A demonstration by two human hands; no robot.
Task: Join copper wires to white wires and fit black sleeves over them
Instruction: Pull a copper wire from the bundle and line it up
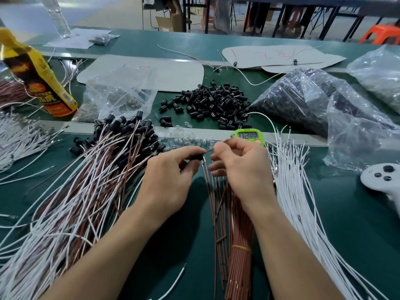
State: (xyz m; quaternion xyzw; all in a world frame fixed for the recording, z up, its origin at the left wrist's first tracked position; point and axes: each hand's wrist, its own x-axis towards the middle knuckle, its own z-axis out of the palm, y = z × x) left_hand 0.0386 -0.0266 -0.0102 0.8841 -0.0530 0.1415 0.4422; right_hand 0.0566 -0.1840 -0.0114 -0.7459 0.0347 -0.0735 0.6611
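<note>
A: Where's the small black plastic sleeve (195, 158)?
B: Centre of the frame, pinched between the left hand's (171, 180) thumb and fingers.
A: And the right hand (242, 167)?
B: It pinches 1 thin copper-coloured wire (208, 150). The tip is just beside the sleeve, between the 2 hands; I can't tell if it's inside.
A: Stock?
B: Banded copper wire bundle (240, 256) lower centre, loose white wires (303, 202) at right, heap of black sleeves (212, 105) upper centre.

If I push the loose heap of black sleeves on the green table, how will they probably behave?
The black sleeves are small tubes lying loose, so they would probably scatter, and some may roll. Strays sit apart from the heap, so they seem light. Their open ends look round: likely stiff.
</note>
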